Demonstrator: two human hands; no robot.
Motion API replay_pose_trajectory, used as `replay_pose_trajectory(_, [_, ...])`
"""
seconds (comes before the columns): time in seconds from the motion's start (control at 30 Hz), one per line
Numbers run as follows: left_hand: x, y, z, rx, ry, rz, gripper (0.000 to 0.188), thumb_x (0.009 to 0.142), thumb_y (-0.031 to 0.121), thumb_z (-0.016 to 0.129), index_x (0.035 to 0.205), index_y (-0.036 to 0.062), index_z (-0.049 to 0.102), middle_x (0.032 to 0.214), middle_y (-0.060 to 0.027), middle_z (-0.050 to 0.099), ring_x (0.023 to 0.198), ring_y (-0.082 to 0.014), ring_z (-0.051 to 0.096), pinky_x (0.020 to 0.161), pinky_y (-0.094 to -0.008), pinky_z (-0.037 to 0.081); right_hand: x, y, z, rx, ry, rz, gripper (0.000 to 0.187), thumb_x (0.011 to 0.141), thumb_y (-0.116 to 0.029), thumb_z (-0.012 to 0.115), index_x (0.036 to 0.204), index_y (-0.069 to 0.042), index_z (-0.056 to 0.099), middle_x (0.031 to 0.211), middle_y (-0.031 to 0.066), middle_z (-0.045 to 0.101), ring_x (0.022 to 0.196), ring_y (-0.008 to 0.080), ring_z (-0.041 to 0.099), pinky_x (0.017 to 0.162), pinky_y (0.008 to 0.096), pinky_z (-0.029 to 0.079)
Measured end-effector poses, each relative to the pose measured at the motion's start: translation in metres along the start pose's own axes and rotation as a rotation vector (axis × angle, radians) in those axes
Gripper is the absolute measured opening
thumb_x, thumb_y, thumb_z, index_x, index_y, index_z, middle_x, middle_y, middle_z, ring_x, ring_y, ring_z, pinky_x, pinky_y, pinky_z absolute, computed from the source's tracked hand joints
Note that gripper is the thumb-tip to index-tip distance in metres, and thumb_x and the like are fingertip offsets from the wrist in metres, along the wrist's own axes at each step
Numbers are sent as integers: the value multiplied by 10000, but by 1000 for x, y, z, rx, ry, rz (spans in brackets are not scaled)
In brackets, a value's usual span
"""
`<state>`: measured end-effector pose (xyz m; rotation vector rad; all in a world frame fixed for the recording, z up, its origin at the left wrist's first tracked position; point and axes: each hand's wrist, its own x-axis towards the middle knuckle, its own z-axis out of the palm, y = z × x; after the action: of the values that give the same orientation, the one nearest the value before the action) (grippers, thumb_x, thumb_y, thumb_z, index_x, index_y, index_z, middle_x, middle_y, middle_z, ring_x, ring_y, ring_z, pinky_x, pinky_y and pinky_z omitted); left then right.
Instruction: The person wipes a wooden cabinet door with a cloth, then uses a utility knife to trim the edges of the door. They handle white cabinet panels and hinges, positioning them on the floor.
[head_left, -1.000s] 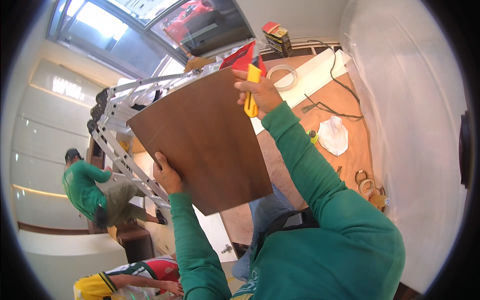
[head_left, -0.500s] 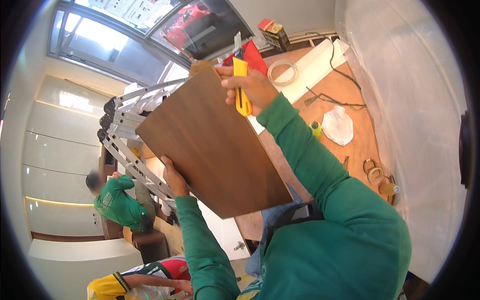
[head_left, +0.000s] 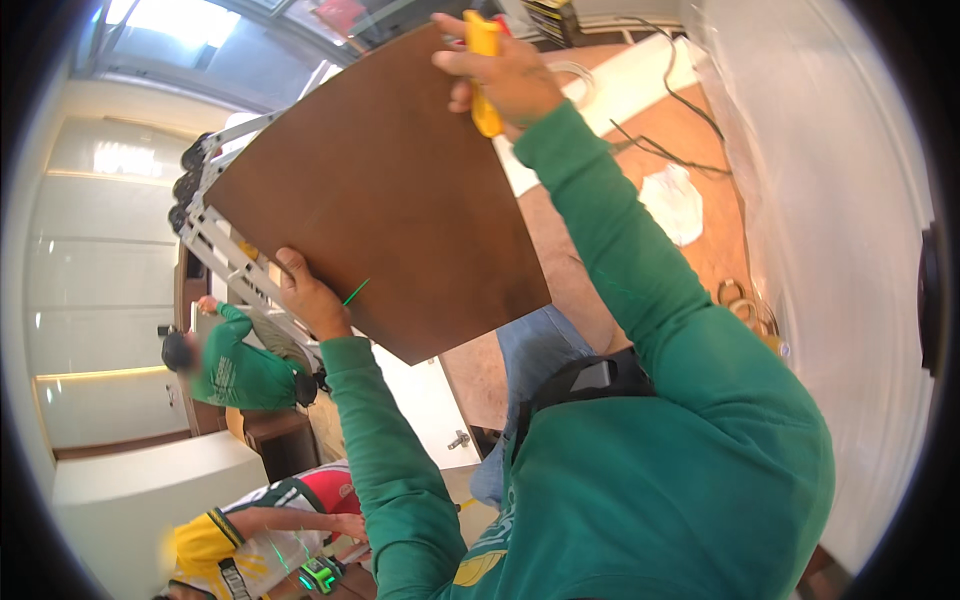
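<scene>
the place looks like a room under fit-out: a ladder (head_left: pixel 213 243) stands inside, plastic (head_left: pixel 810 200) drapes one side, a white board (head_left: pixel 645 82) and cord (head_left: pixel 665 154) lie on the floor (head_left: pixel 720 230), and a green laser (head_left: pixel 320 574) glows beside a co-worker (head_left: pixel 205 540).

A bright window (head_left: pixel 180 22) stands near a pale, glossy panelled wall (head_left: pixel 95 275).

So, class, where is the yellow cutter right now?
The yellow cutter is in the right hand, top centre of the head view, by the brown panel's upper right edge.
</scene>
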<state>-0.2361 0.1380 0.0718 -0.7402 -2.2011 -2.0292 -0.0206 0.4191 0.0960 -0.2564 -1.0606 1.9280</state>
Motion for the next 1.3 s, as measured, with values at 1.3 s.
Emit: replay_pose_trajectory(1.3, [-70, 49, -15, 350, -327, 294, 600, 690, 512, 963, 897, -5, 740, 777, -100, 702, 742, -238, 683, 722, -369, 541, -104, -47, 25, -1001, -302, -146, 350, 883, -274, 850, 970, 25, 691, 768, 42, 588, 683, 139, 513, 650, 312, 437])
